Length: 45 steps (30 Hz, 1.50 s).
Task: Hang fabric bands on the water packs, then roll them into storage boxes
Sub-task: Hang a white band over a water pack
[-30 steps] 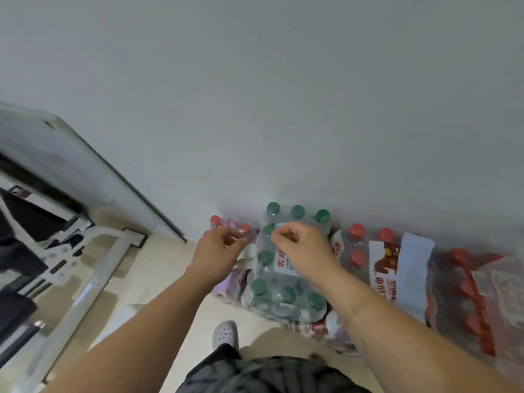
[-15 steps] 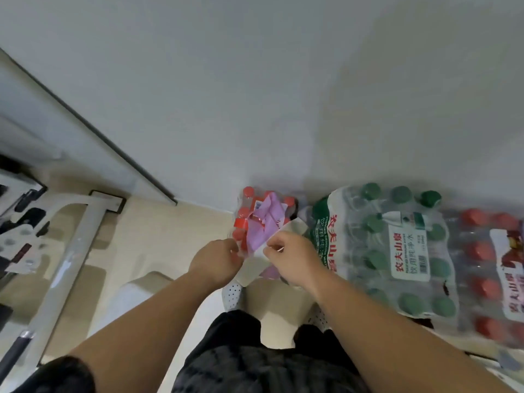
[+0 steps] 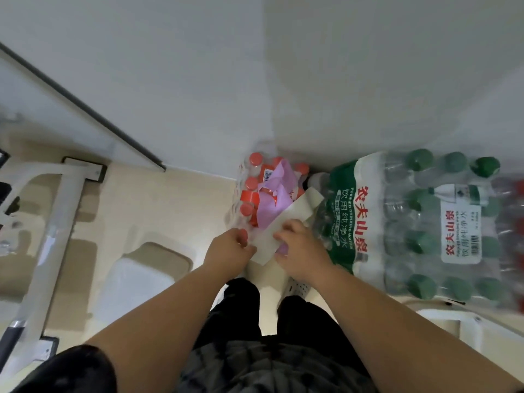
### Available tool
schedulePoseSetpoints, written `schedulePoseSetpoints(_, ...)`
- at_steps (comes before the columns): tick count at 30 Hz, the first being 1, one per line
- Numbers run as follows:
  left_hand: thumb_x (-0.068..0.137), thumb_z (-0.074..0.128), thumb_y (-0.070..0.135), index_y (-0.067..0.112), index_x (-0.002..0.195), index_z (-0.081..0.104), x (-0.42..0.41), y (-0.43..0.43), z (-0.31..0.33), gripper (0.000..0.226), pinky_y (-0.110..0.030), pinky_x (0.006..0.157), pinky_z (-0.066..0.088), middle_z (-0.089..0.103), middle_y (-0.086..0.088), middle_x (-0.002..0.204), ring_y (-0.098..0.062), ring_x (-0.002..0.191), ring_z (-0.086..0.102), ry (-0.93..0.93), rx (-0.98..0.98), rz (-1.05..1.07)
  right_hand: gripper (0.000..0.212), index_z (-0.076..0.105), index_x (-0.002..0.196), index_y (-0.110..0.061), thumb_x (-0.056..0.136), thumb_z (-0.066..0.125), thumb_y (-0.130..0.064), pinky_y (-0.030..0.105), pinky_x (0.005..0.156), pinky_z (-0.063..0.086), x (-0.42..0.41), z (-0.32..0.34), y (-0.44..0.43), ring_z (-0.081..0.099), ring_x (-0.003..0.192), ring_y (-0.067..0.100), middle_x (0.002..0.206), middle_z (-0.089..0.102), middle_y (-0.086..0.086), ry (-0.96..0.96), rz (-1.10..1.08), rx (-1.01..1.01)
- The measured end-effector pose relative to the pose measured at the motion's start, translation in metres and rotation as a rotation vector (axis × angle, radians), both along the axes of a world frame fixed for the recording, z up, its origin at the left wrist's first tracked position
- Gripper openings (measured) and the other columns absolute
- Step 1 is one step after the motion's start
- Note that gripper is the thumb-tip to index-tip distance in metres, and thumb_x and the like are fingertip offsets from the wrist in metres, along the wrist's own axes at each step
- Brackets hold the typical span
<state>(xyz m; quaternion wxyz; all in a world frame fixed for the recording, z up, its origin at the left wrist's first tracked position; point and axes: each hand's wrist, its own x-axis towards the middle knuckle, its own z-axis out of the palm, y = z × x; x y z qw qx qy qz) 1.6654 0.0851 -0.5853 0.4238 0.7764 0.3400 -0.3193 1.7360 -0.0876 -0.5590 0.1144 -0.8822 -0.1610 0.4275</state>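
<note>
Between both hands: cream fabric band (image 3: 286, 219). The left hand (image 3: 229, 249) is clenched on its near left edge and the right hand (image 3: 300, 251) pinches its right edge. The band runs away from the grip onto the red-capped water pack (image 3: 249, 191), beside a pink band (image 3: 272, 199) draped there. Green-capped water pack (image 3: 411, 222) is just right of the right hand. White box (image 3: 136, 279) is on the floor, left of the left hand.

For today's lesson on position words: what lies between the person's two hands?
In the head view, a cream fabric band spans the gap between the left hand and the right hand; both grip it.
</note>
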Motion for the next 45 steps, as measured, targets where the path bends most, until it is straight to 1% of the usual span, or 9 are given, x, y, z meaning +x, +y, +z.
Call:
schedulePoseSetpoints(10,0.059,0.082,0.021,0.022,0.092,0.064,0.004,-0.015,0.001,0.038,-0.04,0.085,0.057,0.067,0.001,0.098,-0.028,0.09,0.067,0.062,-0.159,0.228,0.056,0.05,0.146,-0.025,0.092,0.063,-0.035,0.039,0.114,0.04,-0.008,-0.001,-0.003,0.041,0.14,0.021,0.163,0.02,-0.005,0.091,-0.01,-0.003)
schedulePoseSetpoints(15,0.053,0.063,0.013,0.008,0.063,0.066,0.0,-0.015,0.002,0.012,-0.036,0.072,0.061,0.061,0.0,0.06,-0.026,0.064,0.062,0.114,-0.158,0.174,0.054,0.041,0.151,-0.038,0.099,0.052,-0.029,0.044,0.114,0.041,-0.015,-0.006,-0.009,0.039,0.144,0.021,0.167,0.006,-0.008,0.11,0.056,-0.005)
schedulePoseSetpoints(21,0.078,0.063,0.008,0.015,0.061,0.05,-0.001,-0.016,0.005,0.023,-0.022,0.048,0.03,0.044,0.002,0.06,-0.018,0.054,0.039,0.129,-0.176,0.186,0.058,0.032,0.155,-0.041,0.102,0.049,-0.025,0.049,0.115,0.039,-0.02,-0.008,-0.012,0.026,0.149,0.024,0.167,0.0,-0.01,0.087,0.108,-0.011)
schedulePoseSetpoints(24,0.081,0.064,0.009,0.011,0.076,0.056,-0.008,-0.015,0.006,0.009,-0.026,0.055,0.042,0.054,-0.005,0.072,-0.021,0.062,0.051,0.14,-0.241,0.266,0.057,0.032,0.156,-0.039,0.103,0.048,-0.027,0.049,0.116,0.038,-0.021,-0.006,-0.012,0.022,0.151,0.024,0.167,-0.001,-0.008,0.077,0.117,-0.009)
schedulePoseSetpoints(28,0.077,0.067,0.004,0.011,0.069,0.053,-0.014,-0.012,0.012,0.017,-0.038,0.068,0.057,0.061,-0.011,0.077,-0.027,0.067,0.06,0.072,-0.261,0.36,0.054,0.034,0.155,-0.038,0.103,0.048,-0.028,0.048,0.117,0.035,-0.019,0.002,-0.012,0.025,0.151,0.024,0.167,-0.001,-0.006,0.091,0.126,-0.01)
schedulePoseSetpoints(35,0.073,0.063,0.002,0.019,0.076,0.053,0.002,-0.001,0.075,0.02,-0.025,0.052,0.039,0.054,-0.005,0.068,-0.014,0.058,0.043,-0.342,-0.163,0.107,0.051,0.037,0.156,-0.025,0.105,0.042,-0.026,0.047,0.119,0.033,-0.001,0.055,-0.009,0.031,0.15,0.028,0.166,0.026,0.001,-0.068,0.053,0.187)
schedulePoseSetpoints(40,0.069,0.063,0.005,0.033,0.087,0.052,0.037,0.011,0.155,0.035,-0.036,0.057,0.047,0.062,-0.007,0.074,-0.021,0.059,0.05,-0.568,-0.195,-0.191,0.055,0.035,0.158,-0.024,0.105,0.048,-0.019,0.034,0.124,0.024,0.018,0.118,-0.004,0.025,0.152,0.016,0.166,0.028,-0.004,-0.182,0.058,0.357)
schedulePoseSetpoints(42,0.072,0.063,-0.002,0.03,0.091,0.053,0.05,0.011,0.19,0.038,-0.037,0.053,0.048,0.063,-0.004,0.071,-0.021,0.058,0.052,-0.621,-0.238,-0.237,0.046,0.048,0.15,-0.021,0.104,0.053,-0.019,0.03,0.117,0.03,0.023,0.143,-0.003,0.039,0.142,0.016,0.149,0.048,-0.005,-0.187,-0.005,0.451)
schedulePoseSetpoints(45,0.077,0.066,-0.006,0.025,0.092,0.059,0.066,0.008,0.234,0.036,-0.029,0.055,0.046,0.066,-0.002,0.069,-0.018,0.059,0.055,-0.694,-0.291,-0.263,0.024,0.065,0.126,-0.023,0.104,0.057,-0.025,0.032,0.091,0.05,0.026,0.182,-0.012,0.061,0.097,0.011,0.104,0.067,-0.014,-0.205,-0.195,0.554)
